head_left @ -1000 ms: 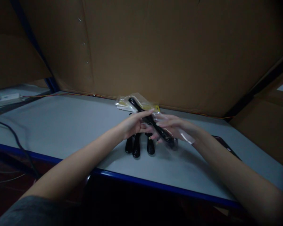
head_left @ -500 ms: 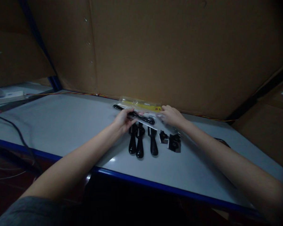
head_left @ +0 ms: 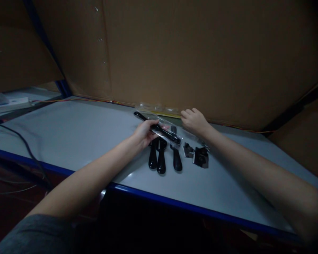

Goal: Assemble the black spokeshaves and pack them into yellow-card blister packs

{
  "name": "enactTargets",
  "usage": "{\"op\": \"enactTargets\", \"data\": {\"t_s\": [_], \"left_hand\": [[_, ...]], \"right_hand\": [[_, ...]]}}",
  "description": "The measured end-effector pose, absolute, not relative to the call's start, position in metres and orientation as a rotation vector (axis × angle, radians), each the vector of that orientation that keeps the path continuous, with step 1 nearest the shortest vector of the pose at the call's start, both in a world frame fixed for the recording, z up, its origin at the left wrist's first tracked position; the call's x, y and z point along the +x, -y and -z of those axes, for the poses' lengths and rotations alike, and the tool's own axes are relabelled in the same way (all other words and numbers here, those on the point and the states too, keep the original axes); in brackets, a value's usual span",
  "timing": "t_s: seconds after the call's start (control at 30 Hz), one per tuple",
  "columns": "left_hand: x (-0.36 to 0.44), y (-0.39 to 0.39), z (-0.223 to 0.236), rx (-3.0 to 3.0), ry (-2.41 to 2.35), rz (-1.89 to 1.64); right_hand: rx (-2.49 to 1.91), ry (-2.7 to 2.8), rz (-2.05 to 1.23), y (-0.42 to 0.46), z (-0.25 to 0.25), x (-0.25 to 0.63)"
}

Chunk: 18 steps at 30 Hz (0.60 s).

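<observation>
Left hand: the left hand (head_left: pixel 146 134) is closed around the middle of a long, slim black tool with a glossy finish (head_left: pixel 170 136), thumb on top, both ends sticking out.
Black tool: it's held over the middle of the table, slanting from far left to near right, with clear plastic film around or against it. Can't tell which in this light.
Right hand: the right hand (head_left: pixel 195 120) is at the far side, fingers curled by the right end of a flat clear plastic package with a yellow strip (head_left: pixel 169 114). Can't tell if it's pinching anything.
Handles on the table: three rounded black plastic handles (head_left: pixel 161 164) lie on the pale grey tabletop (head_left: pixel 95 137), near side of the left hand, two close together and one off to the right.
Small bits: two small black pieces with pale flat edges (head_left: pixel 200 157) sit right of those handles, below the right forearm.
Doing it well: a mid-length grip looks sensible for balance imo. A light squeeze should do, since plastic film can slip. Lifting the tool's near end a touch would probably avoid snagging the handles.
</observation>
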<state>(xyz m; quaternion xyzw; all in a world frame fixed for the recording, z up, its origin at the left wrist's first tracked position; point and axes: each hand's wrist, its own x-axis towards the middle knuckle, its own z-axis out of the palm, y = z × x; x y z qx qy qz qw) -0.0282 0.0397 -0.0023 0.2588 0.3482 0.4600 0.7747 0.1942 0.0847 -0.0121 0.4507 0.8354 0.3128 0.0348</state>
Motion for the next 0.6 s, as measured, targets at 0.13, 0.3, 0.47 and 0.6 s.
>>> {"op": "enactTargets", "data": {"t_s": [0.13, 0.3, 0.47, 0.6], "left_hand": [[-0.028, -0.042, 0.002, 0.533, -0.747, -1.032], [-0.030, -0.046, 0.004, 0.551, -0.781, -1.063], [-0.031, -0.048, 0.005, 0.555, -0.809, -1.077], [-0.032, -0.049, 0.004, 0.520, -0.800, -1.142]], "right_hand": [[1.557, -2.540, -1.108, -0.075, 0.000, 0.199], [1.970, -2.578, -1.039, -0.061, -0.021, 0.210], [2.460, -2.620, -0.784, -0.034, -0.040, 0.233], [2.685, -2.618, 0.191, 0.001, -0.043, 0.251]]}}
